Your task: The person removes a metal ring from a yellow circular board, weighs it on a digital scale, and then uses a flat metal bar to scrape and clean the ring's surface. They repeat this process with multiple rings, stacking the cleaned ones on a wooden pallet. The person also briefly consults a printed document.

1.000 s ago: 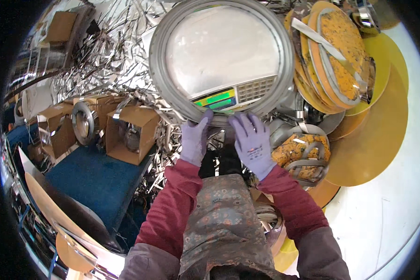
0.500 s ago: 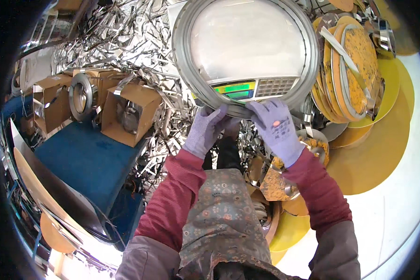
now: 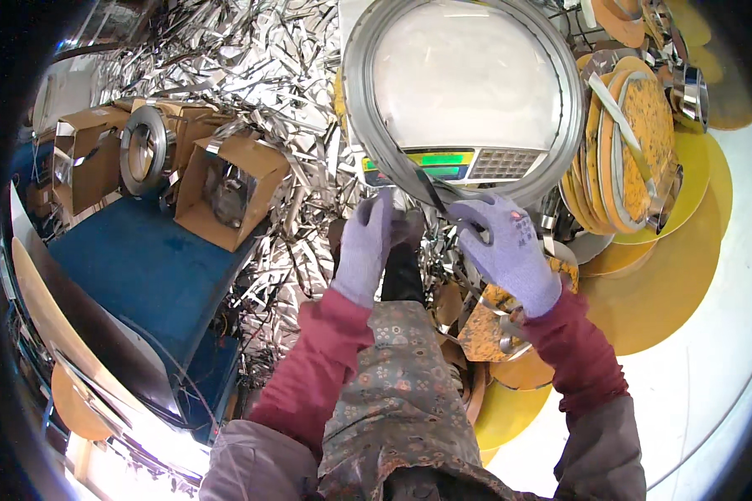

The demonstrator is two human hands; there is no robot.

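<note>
Right now, a big grey metal ring is in front of the worker (image 3: 359,92), encircling most of a scale's pale plate (image 3: 468,83); a green-lit display (image 3: 440,164) and a keypad (image 3: 503,164) show through its lower part. A dark strip (image 3: 429,190) slants down along the ring's lower edge to the gloved right hand (image 3: 505,250), whose thumb and fingers look pinched on it. The gloved left hand (image 3: 372,246) is just below the ring, fingers pointing up; I can't tell whether it grips anything.

Shiny metal scraps (image 3: 226,71) spread thickly to the left. Nearer, an open cardboard box (image 3: 263,163) sits on a blue surface (image 3: 142,267), near a smaller metal ring (image 3: 129,154) standing on edge. To the right leans a stack of speckled orange discs (image 3: 647,125), beside broad yellow ones (image 3: 677,267).
</note>
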